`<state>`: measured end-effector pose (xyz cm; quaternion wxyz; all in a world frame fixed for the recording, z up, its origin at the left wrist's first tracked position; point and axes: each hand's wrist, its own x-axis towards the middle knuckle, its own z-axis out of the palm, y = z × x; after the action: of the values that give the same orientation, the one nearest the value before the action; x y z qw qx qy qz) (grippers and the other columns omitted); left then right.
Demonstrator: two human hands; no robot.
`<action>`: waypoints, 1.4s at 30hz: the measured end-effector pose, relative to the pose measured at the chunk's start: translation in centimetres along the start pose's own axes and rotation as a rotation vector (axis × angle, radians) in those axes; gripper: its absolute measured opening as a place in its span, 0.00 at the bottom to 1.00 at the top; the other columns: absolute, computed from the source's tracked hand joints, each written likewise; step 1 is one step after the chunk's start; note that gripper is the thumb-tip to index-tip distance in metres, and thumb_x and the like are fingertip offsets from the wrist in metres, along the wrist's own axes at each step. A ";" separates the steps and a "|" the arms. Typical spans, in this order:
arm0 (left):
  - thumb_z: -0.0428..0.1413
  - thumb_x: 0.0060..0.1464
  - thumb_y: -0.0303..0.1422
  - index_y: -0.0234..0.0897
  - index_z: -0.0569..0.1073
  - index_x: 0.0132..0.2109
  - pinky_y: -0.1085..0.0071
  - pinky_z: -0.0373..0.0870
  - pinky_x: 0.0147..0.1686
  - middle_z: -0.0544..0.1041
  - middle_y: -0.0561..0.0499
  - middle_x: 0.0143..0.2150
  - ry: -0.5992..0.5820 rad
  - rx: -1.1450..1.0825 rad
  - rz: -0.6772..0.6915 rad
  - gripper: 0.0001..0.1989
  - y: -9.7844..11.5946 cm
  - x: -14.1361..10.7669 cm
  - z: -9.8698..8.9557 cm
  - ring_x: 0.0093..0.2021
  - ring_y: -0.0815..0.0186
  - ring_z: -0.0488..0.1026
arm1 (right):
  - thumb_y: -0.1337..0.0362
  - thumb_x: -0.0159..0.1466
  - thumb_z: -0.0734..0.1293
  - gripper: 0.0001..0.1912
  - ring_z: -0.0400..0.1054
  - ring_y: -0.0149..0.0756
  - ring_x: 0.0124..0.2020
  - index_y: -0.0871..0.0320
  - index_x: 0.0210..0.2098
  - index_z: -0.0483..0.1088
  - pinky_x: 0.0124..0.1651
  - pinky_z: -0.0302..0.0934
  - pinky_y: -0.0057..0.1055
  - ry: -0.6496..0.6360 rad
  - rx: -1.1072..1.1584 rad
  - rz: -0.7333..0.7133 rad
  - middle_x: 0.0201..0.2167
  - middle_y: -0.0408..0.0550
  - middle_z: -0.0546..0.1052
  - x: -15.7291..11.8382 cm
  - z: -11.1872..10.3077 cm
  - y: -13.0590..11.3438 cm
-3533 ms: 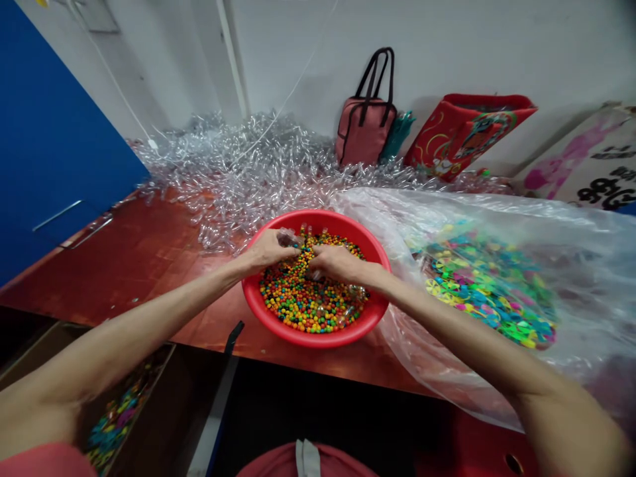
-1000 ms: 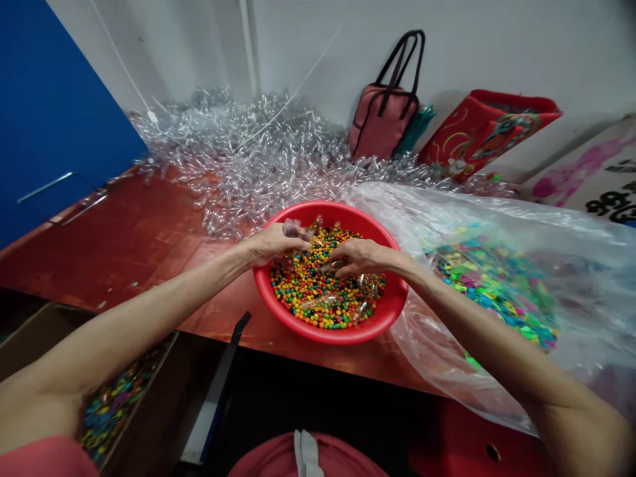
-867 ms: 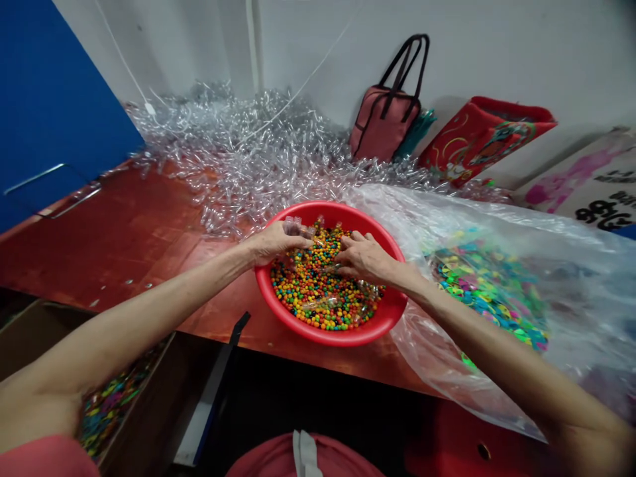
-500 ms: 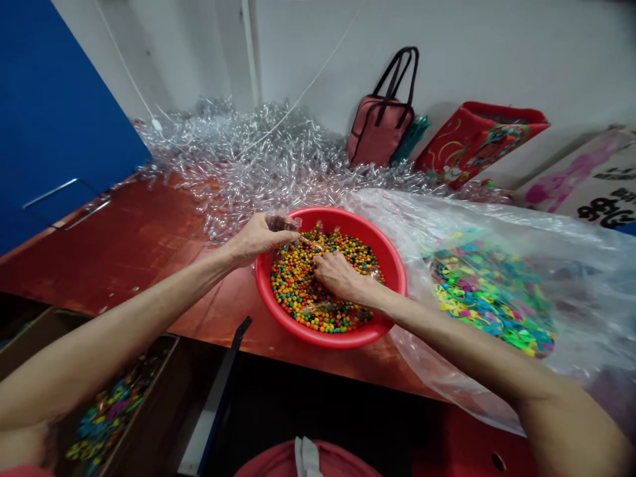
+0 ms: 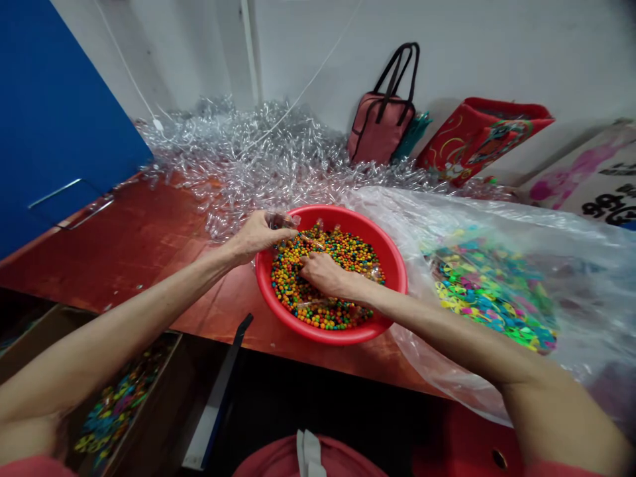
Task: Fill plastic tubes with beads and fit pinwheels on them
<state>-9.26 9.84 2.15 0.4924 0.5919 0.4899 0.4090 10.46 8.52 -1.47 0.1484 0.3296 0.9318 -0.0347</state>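
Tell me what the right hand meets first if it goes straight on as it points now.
The right hand would first meet the small colourful balls right in front of it; past them, probably the wall of the red basin, though depth there is unclear.

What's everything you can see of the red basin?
The red basin is round, smooth-rimmed and plastic-looking. It sits upright on the reddish table, near the front edge, with small multicoloured balls and a few clear tubes inside. The right hand reaches into the balls; the left hand is at the left rim, contact unclear. Plastic sheeting lies alongside its right.
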 end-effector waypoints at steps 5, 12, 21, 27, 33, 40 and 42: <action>0.65 0.46 0.34 0.35 0.80 0.38 0.71 0.69 0.35 0.80 0.50 0.33 -0.106 0.187 0.113 0.11 -0.1 0.8 -0.5 0.32 0.67 0.73 | 0.71 0.66 0.68 0.05 0.65 0.33 0.31 0.61 0.35 0.78 0.35 0.53 0.29 0.001 0.462 -0.201 0.32 0.45 0.78 0.2 -0.4 1.0; 0.58 0.39 0.21 0.40 0.74 0.24 0.69 0.60 0.32 0.71 0.52 0.23 -0.433 0.827 0.175 0.08 -0.3 1.2 2.8 0.26 0.66 0.65 | 0.52 0.63 0.75 0.16 0.70 0.36 0.40 0.58 0.42 0.81 0.45 0.62 0.32 0.160 1.171 -0.175 0.39 0.44 0.79 -5.1 0.5 6.6; 0.59 0.41 0.25 0.39 0.72 0.26 0.71 0.59 0.24 0.69 0.56 0.22 -0.638 0.518 0.021 0.04 -3.3 2.4 9.0 0.23 0.68 0.63 | 0.50 0.64 0.73 0.23 0.73 0.41 0.46 0.59 0.51 0.81 0.52 0.65 0.38 0.321 1.126 0.009 0.47 0.51 0.81 -9.5 0.5 10.0; 0.68 0.45 0.36 0.36 0.80 0.48 0.73 0.68 0.24 0.79 0.48 0.40 -0.322 0.095 -0.314 0.21 -0.4 0.7 4.4 0.32 0.66 0.73 | 0.70 0.71 0.65 0.12 0.73 0.44 0.45 0.61 0.44 0.82 0.45 0.61 0.36 0.160 0.107 0.157 0.46 0.58 0.79 -6.2 0.9 7.0; 0.69 0.45 0.37 0.36 0.82 0.43 0.73 0.67 0.23 0.81 0.46 0.42 -0.226 0.000 -0.269 0.17 -0.6 0.2 2.1 0.30 0.68 0.71 | 0.74 0.72 0.61 0.14 0.71 0.42 0.43 0.64 0.42 0.80 0.41 0.60 0.35 0.026 0.100 -0.190 0.45 0.58 0.79 -2.5 1.0 1.5; 0.59 0.47 0.26 0.38 0.83 0.38 0.70 0.71 0.39 0.83 0.49 0.36 -0.354 0.617 0.104 0.11 -1.6 2.0 2.8 0.37 0.63 0.77 | 0.59 0.64 0.76 0.13 0.71 0.35 0.40 0.58 0.46 0.81 0.45 0.63 0.32 0.150 0.986 -0.270 0.40 0.45 0.79 -5.1 1.4 5.4; 0.57 0.45 0.22 0.37 0.83 0.36 0.70 0.70 0.39 0.83 0.47 0.36 -0.411 0.901 0.146 0.12 -2.1 2.0 4.7 0.38 0.61 0.78 | 0.55 0.63 0.76 0.17 0.71 0.36 0.41 0.58 0.47 0.81 0.47 0.64 0.33 0.196 1.158 -0.226 0.42 0.46 0.80 -6.6 1.7 6.7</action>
<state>-4.69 11.03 -0.74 0.2444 0.8467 0.4681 0.0651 19.96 9.48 -0.88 -0.1468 0.2573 0.7998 -0.5221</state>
